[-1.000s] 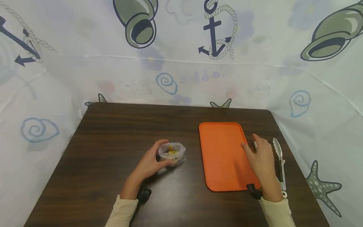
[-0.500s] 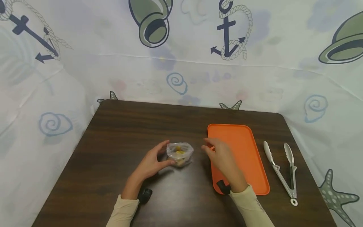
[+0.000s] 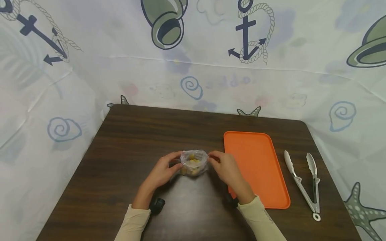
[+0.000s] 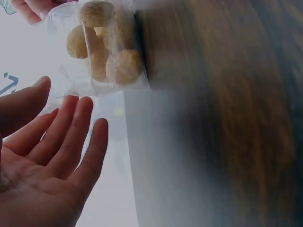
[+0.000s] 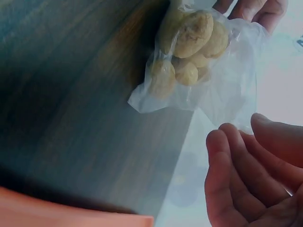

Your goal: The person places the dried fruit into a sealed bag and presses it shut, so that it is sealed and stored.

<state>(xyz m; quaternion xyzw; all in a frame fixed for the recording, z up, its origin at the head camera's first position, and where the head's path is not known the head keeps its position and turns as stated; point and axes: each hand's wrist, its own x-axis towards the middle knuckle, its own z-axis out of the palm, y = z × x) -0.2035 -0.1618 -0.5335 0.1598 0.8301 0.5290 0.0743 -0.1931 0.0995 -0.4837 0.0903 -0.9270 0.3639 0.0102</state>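
Note:
A clear plastic bag [image 3: 194, 170] stands upright on the table with its mouth open upward. Inside are several round, tan-yellow lumps [image 5: 194, 35] that look like small potatoes. At the bag's left side is my left hand [image 3: 161, 170]; its fingers are fairly straight in the left wrist view, thumb apart, fingertips touching the plastic. From the right, my right hand [image 3: 227, 167] reaches the bag's rim, its thumb and bent fingers [image 5: 218, 142] close together at the plastic edge. They appear to pinch it, though the contact is partly hidden.
An orange tray [image 3: 256, 160] lies right of the bag, partly under my right forearm. Farther right are white-tipped tongs [image 3: 304, 192], spread apart, near the right edge of the dark wooden table [image 3: 144, 130]. A patterned sheet [image 3: 144, 77] hangs behind.
My right hand has come left from beside the tongs, across the tray, to the bag's rim. My left hand has shifted from around the bag to its upper left edge. The head view has turned slightly.

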